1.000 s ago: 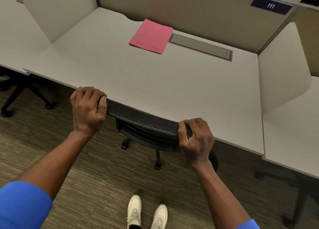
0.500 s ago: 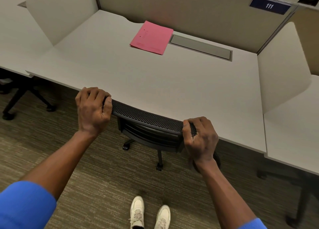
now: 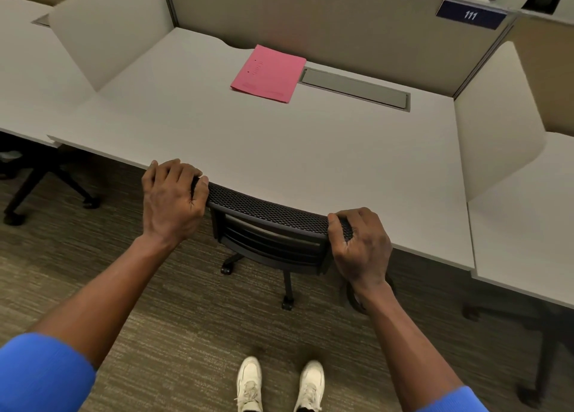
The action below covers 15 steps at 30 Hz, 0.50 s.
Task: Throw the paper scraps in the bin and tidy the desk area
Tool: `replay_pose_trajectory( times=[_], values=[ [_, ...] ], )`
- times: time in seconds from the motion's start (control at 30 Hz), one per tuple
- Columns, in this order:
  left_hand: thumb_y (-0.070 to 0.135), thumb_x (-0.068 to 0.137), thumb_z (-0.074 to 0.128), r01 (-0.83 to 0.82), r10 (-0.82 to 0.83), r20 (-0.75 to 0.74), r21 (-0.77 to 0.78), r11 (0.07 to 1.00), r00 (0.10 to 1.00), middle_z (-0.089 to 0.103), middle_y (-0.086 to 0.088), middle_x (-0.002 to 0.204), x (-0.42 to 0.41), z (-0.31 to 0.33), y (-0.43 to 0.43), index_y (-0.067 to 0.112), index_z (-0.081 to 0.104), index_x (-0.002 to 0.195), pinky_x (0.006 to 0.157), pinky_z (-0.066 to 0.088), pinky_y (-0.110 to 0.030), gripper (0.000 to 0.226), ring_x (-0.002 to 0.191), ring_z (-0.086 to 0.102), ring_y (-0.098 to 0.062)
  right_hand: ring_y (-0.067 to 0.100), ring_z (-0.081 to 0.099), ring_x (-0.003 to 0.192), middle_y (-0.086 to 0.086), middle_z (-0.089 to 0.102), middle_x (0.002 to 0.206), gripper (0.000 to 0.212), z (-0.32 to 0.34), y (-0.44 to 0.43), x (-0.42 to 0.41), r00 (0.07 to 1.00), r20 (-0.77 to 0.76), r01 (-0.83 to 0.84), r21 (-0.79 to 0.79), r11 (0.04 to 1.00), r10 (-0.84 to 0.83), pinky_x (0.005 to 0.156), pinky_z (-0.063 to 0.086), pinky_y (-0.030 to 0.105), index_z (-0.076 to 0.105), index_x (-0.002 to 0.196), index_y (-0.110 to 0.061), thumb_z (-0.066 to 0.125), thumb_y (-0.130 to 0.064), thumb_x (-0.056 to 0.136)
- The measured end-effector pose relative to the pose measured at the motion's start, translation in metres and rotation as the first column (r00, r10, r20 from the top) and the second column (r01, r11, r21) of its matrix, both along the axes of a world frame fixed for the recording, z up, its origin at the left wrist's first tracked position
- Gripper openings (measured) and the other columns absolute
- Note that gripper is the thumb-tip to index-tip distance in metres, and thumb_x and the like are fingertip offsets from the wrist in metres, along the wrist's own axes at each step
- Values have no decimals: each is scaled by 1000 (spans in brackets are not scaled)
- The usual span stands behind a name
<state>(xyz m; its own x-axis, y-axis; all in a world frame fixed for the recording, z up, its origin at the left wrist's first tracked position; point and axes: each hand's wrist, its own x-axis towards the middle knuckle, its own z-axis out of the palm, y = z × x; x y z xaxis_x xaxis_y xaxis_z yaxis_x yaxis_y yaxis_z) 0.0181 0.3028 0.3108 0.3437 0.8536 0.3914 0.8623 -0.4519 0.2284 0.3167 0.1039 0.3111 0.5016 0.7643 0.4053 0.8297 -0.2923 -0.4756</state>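
Views: one only, head-worn, wide-angle.
Position: above standing height, over the chair back (image 3: 267, 209) at the desk (image 3: 310, 163) edge.
Facing: forward and steeply down, toward the rear partition (image 3: 310, 23).
Nearness: forearms close; shoes (image 3: 279, 383) at bottom edge.
Overlap: none.

Readable at 1 o'clock: white "111" on a dark blue plate (image 3: 470, 15), fixed atop the partition panel (image 3: 341, 29). At 12 o'clock, faint marks on the pink folder (image 3: 268, 73) on the table (image 3: 279, 150), too small to read.
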Motion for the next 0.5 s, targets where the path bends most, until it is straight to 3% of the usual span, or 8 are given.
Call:
replay_pose_trajectory(
  times=[0.1,0.23,0.5],
  values=[
    [54,104,38,0,0,-33,-10,1000,999,70,-9,124,5,10,-6,15,66,117,124,28,-53,49,131,57,-31,16,62,95,-3,69,100,49,9,-3,1,998,-57,-37,-107,994,32,74,55,37,72,104,-24,47,-66,97],
    [61,101,46,41,-34,-115,60,997,993,68,-7,127,15,28,-20,16,65,119,126,27,-52,52,133,55,-28,17,59,118,-3,65,126,70,32,-3,13,988,-98,-142,-208,968,123,95,55,41,60,127,-30,50,-85,85],
    [61,92,58,43,11,-178,299,953,984,68,-12,136,30,148,7,11,67,125,127,28,-52,61,140,56,-33,29,55,127,8,58,141,84,149,57,56,932,239,-260,-89,962,274,101,51,47,49,143,-20,57,-81,85]
  ],
)
